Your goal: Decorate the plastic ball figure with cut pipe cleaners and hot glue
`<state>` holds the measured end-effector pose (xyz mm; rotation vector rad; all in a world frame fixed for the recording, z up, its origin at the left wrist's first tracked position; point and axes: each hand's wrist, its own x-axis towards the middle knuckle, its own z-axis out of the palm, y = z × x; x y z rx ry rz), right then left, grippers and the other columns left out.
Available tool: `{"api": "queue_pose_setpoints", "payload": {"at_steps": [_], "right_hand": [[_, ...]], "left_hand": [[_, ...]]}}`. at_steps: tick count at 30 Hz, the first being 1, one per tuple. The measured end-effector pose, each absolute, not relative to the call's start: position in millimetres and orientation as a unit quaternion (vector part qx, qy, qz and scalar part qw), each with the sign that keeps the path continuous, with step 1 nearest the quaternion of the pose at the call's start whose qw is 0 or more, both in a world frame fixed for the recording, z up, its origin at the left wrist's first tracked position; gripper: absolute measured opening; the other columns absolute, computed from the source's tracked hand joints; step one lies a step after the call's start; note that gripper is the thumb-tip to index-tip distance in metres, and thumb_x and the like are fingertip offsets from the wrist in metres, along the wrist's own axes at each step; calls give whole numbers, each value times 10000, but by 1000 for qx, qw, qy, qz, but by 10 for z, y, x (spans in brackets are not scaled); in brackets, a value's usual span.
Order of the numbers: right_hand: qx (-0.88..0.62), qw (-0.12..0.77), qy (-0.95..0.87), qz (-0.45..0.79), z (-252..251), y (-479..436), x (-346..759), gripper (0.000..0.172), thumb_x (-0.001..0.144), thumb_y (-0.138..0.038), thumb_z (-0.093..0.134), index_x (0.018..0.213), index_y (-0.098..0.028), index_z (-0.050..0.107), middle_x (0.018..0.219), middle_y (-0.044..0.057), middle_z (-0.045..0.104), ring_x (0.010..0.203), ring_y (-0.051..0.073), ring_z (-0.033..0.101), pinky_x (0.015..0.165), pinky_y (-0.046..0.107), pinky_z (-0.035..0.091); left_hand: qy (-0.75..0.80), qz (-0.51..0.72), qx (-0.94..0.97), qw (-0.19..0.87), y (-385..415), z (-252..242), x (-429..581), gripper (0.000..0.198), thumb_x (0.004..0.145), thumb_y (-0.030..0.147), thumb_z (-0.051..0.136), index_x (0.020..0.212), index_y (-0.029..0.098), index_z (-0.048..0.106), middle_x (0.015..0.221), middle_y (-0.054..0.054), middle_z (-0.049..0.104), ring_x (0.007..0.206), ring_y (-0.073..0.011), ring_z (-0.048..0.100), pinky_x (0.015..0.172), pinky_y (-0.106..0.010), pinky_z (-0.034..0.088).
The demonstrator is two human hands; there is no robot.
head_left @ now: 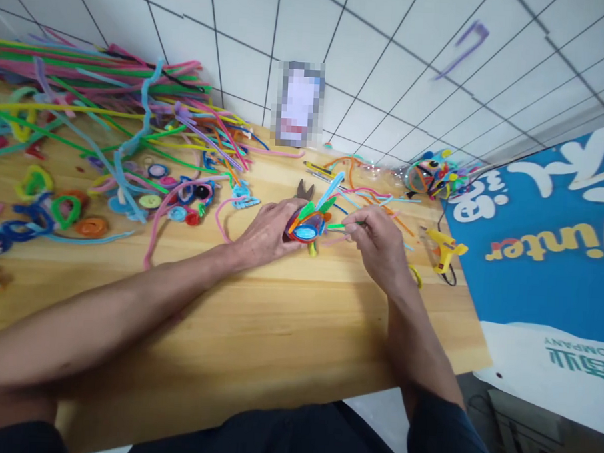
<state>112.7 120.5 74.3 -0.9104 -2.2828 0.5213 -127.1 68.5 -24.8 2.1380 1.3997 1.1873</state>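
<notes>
My left hand [269,230] is closed around a small pipe-cleaner figure [306,231], made of coiled blue, red and orange stems with green tufts and a light blue stem sticking up. Its far side is hidden behind my fingers. To the right, my right hand [374,236] pinches a green pipe cleaner [338,226] whose left end reaches the figure; whether it is fastened there I cannot tell. Just behind my left hand lie pliers [305,189] with dark jaws pointing away, their handles hidden.
Loose pipe cleaners [102,87] and coiled pieces [37,208] cover the table's left side. A yellow glue gun [444,249] lies at the right, near a blue printed board [540,263]. A phone [300,103] leans against the tiled wall; a finished-looking colourful figure [429,173] stands back right.
</notes>
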Motion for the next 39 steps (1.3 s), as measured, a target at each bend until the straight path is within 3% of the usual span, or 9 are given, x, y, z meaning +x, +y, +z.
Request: {"api": "queue_pose_setpoints", "payload": {"at_steps": [4,18,33,39], "right_hand": [[-297,295,-892,170,675,1270,958,121,1026,-226,606,917,-246,655,933,26,682,884,200,618,821,343,503],[-313,253,-901,161,582,1294,828,126,1025,-232,589,926,-252,664,934,33,670,884,217,603,828,363,506],[-325,267,-896,145,471,1271,758,117,1022,-216,595,927,-259,647,957,36,666,897,219,618,841,353,514],[-316,263,-899,149,457,1296,776,120,1040,-252,583,937,-257,644,963,39,663,895,218,621,830,349,522]], "left_hand": [[475,426,750,177,696,-275,-1283,719,919,410,758,1542,248,438,1545,-135,596,1448,-319,564,1184,-511,459],[475,419,749,194,687,-257,-1285,733,912,420,741,1563,276,436,1573,-128,574,1466,-331,539,1211,-521,430],[473,410,756,192,685,-254,-1277,734,928,411,732,1574,264,417,1585,-142,555,1486,-331,513,1222,-540,407],[472,400,758,208,673,-210,-1285,830,873,461,764,1584,236,399,1623,-172,511,1526,-357,467,1240,-569,389]]}}
